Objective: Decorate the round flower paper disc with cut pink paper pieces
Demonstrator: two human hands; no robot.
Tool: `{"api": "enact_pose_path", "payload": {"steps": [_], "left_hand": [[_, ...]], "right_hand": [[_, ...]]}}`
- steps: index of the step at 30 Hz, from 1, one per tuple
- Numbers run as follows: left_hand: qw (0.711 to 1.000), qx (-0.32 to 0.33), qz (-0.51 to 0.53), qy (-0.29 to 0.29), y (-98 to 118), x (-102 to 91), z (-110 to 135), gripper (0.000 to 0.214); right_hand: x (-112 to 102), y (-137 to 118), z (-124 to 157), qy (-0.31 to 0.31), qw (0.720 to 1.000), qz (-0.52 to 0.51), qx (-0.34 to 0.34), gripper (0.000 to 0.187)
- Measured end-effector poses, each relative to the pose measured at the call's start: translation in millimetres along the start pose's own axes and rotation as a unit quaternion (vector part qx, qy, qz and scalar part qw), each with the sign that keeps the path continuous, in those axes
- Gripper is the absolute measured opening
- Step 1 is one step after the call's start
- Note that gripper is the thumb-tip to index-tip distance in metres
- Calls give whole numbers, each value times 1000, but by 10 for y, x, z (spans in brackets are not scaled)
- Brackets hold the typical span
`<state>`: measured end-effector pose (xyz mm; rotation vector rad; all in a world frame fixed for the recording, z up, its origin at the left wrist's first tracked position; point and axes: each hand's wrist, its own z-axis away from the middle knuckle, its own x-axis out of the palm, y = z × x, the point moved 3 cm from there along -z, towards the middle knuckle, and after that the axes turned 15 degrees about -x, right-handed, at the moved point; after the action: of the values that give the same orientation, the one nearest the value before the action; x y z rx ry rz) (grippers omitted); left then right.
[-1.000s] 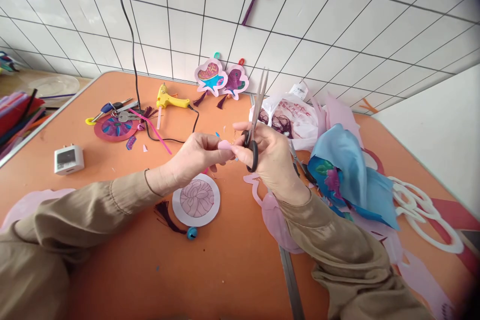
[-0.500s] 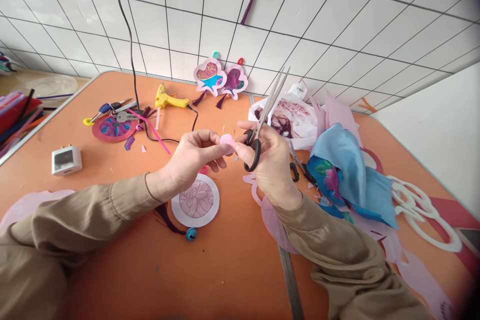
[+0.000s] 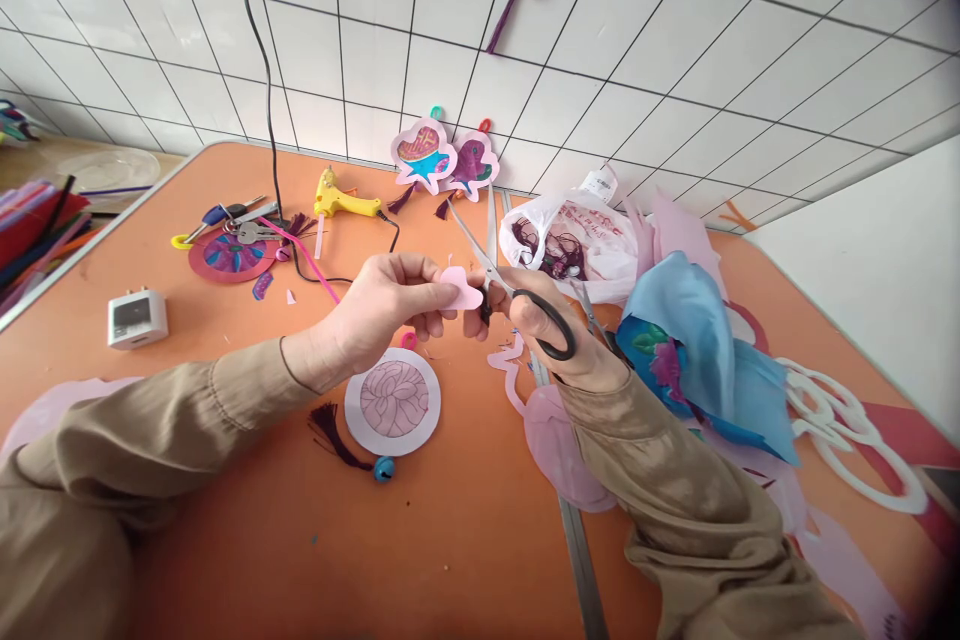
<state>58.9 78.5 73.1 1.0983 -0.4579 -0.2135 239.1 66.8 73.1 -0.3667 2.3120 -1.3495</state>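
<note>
Between the thumb and fingers of my left hand (image 3: 390, 305) is a small pink paper cutout (image 3: 459, 290) with a rounded outline. My right hand (image 3: 559, 325) has its fingers in the black handles of a pair of scissors (image 3: 489, 270). The scissor blades are parted and point away from me, just right of the cutout. Some of my right fingers are hidden behind the scissors and the cutout. Below my left hand lies a round white-rimmed ornament (image 3: 394, 400) with a pink flower pattern, a dark tassel and a blue bell (image 3: 384, 468).
A yellow glue gun (image 3: 345, 200) and keys (image 3: 247, 230) lie at the back left, near a white charger (image 3: 137, 318). Two finished ornaments (image 3: 424, 155) lean on the tiled wall. To the right are a plastic bag (image 3: 600, 230), second scissors (image 3: 592, 315), blue cloth (image 3: 675, 320) and pink scraps (image 3: 566, 450).
My right hand has turned the scissors from upright to a lower, forward angle, and the blades have opened. More of the pink cutout now shows in my left hand.
</note>
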Motion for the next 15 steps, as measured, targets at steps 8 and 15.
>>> {"api": "enact_pose_path", "payload": {"steps": [8,15], "left_hand": [[1000,0,-16,17,81,-43,-30,17],[1000,-2,-13,0,107,-52,-25,20]], "right_hand": [[-104,6,-4,-103,994,6,21,62],[-94,27,-24,-126,991,32,4,58]]}}
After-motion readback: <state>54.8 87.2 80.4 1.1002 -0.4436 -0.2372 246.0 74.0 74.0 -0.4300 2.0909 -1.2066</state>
